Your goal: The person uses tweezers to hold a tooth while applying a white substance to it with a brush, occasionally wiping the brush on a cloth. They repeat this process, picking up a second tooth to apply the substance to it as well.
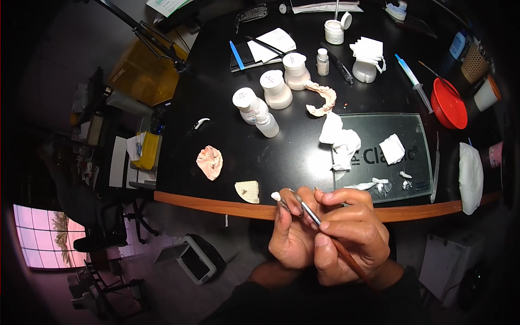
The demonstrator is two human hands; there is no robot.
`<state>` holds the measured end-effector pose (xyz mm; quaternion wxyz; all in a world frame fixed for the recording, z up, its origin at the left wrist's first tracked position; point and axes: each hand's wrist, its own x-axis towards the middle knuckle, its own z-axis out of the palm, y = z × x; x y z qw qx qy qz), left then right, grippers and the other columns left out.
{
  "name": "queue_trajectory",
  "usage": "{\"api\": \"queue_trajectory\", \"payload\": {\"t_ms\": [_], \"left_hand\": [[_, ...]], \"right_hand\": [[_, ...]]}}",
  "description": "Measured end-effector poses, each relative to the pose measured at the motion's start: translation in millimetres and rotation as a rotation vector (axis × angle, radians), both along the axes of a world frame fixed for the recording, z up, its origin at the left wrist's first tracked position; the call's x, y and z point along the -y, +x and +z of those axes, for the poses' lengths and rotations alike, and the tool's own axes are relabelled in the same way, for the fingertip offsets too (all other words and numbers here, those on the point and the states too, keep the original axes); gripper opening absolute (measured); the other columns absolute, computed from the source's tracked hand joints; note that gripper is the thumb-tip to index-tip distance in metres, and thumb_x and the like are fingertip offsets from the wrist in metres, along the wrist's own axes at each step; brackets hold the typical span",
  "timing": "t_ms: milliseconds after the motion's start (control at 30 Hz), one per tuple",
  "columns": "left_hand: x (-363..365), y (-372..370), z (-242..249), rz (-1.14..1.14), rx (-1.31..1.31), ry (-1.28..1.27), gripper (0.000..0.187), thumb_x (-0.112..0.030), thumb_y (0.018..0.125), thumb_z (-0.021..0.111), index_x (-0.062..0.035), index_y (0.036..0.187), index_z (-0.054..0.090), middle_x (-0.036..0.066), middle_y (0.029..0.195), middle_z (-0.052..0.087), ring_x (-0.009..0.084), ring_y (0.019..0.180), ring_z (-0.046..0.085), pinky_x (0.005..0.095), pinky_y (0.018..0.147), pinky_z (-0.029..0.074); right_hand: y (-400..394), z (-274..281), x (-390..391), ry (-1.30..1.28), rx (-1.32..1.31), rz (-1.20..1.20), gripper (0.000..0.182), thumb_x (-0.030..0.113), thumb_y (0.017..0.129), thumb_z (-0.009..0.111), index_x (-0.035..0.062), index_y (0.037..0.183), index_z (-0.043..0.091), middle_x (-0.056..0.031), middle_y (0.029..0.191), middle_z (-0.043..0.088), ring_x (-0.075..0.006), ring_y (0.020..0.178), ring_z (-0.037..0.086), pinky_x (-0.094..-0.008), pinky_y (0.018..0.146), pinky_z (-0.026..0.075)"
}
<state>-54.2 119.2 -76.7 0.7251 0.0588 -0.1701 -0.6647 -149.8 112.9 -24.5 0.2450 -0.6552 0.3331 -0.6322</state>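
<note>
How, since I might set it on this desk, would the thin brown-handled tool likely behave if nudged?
The tool could roll: its handle looks rounded. It's probably stiff, looking straight in the right hand, and likely light, being slim.

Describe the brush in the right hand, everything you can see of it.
The brush is slim, with a shiny silver, metal-looking collar and a reddish-brown handle that could be wood. The right hand grips it between thumb and fingers, covering part of it. It slants across the picture, narrow tip toward the upper left, handle running to the lower right. The tip sits close by the left hand; whether they touch is unclear.
</note>
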Motion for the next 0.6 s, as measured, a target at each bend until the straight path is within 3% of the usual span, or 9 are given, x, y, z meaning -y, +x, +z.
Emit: {"api": "queue_trajectory", "payload": {"t_ms": [233,333,433,600], "left_hand": [[1.8,-0.2,-2.9,0.009,0.001,-0.033,0.018,-0.028,0.104,0.052,-0.0129,0.096,0.047,0.002,0.082,0.048,0.0154,0.094,0.048,0.0355,0.096,0.039],[0.0,0.8,-5.3,-0.015,-0.023,-0.064,0.02,-0.032,0.105,0.046,-0.0143,0.097,0.044,0.004,0.087,0.046,0.0169,0.1,0.048,0.0374,0.106,0.036],[0.1,-0.1,-4.6,-0.001,-0.008,-0.066,0.022,-0.034,0.105,0.047,-0.0152,0.095,0.044,0.003,0.087,0.046,0.0178,0.104,0.047,0.0383,0.106,0.036],[0.5,1.9,-3.6,-0.007,0.039,-0.054,0.024,-0.037,0.105,0.047,-0.0156,0.094,0.043,0.002,0.087,0.046,0.0179,0.103,0.047,0.0382,0.105,0.036]], "right_hand": [[3.7,-3.1,1.5,-0.014,0.005,-0.002,0.019,-0.003,0.075,0.071,0.0032,0.092,0.066,-0.0065,0.083,0.065,-0.0256,0.094,0.066,-0.0336,0.081,0.058],[7.8,-2.2,2.0,-0.024,0.046,-0.001,0.019,-0.006,0.073,0.071,0.0025,0.089,0.066,-0.0063,0.083,0.065,-0.0244,0.094,0.065,-0.0332,0.08,0.058],[10.1,1.3,3.1,-0.021,0.059,-0.022,0.021,-0.009,0.071,0.073,0.0019,0.088,0.067,-0.0067,0.081,0.066,-0.0237,0.093,0.065,-0.0322,0.078,0.059],[8.2,-2.6,3.4,-0.002,0.026,-0.011,0.022,0.0,0.078,0.074,0.0088,0.095,0.065,-0.0025,0.083,0.068,-0.0243,0.096,0.065,-0.0338,0.085,0.053]]}}
